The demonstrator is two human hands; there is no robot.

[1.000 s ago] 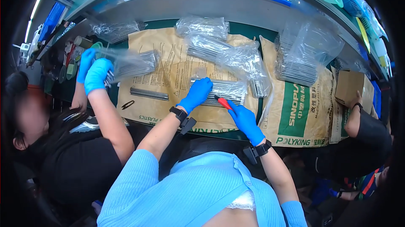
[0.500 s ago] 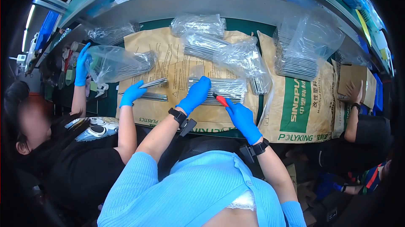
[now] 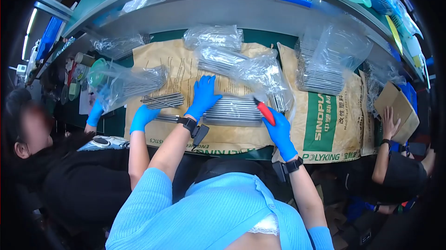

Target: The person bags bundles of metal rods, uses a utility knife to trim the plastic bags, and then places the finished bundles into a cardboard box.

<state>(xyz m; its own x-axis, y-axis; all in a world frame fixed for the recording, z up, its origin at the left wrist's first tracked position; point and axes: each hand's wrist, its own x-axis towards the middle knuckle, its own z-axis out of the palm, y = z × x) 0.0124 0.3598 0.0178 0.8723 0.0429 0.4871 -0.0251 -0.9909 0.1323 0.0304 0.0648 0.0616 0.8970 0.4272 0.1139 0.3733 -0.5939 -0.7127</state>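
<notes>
In front of me a row of thin metal rods (image 3: 232, 110), partly in a clear plastic bag, lies on a brown paper sack (image 3: 181, 73). At the rods' left end is my left hand (image 3: 203, 97) in a blue glove, fingers apart and holding nothing. My right hand (image 3: 279, 131), also gloved, is closed round a red-handled tool (image 3: 265, 113) with a small dark tip. That tip is over the rods' right end; its exact kind is too small to tell. Beyond lie more bagged rods (image 3: 218, 59) and a crumpled clear bag (image 3: 258, 71).
On my left, a co-worker's gloved hand (image 3: 144, 119) is at loose rods (image 3: 165, 100), the other at a bag (image 3: 125, 87). To the right are bagged rods (image 3: 320, 78) on another sack (image 3: 350, 131), and a person's hand (image 3: 390, 123) on a cardboard box (image 3: 402, 110). A metal shelf (image 3: 223, 6) runs behind.
My left hand has gone from above the rods to their left end, its fingers spreading. My right hand has moved slightly right with the red tool, now more upright. The right-hand person's box has tilted.
</notes>
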